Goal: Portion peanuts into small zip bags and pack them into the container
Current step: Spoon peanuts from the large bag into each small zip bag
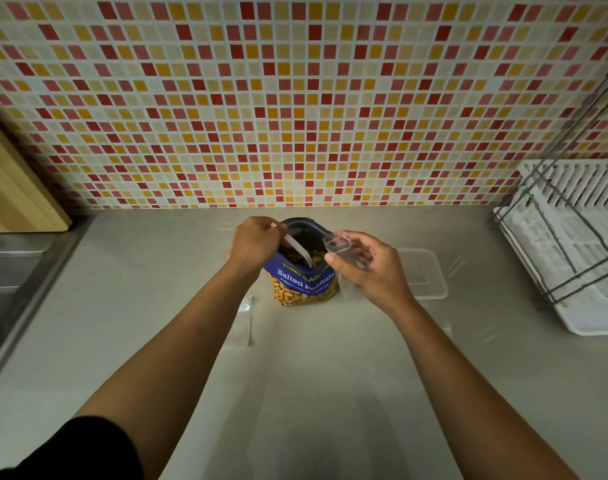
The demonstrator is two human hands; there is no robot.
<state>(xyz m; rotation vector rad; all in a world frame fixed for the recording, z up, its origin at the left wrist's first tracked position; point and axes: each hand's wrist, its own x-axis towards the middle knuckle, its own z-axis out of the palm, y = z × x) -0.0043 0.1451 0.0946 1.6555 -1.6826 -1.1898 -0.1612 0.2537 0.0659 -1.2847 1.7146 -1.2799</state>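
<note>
A white spoon [297, 250] was gripped by the left hand [255, 241] inside the salted-peanut bag [304, 284], a small zip bag [340, 251] pinched open by the right hand [368, 268] alongside; transfer judged next.

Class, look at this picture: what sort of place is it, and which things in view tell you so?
Most likely a home kitchen. A mosaic tiled wall backs the counter, a steel sink sits at the left, and a white dish rack stands at the right.

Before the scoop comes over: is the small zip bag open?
Open. The right hand holds the zip bag with its mouth spread wide.
</note>
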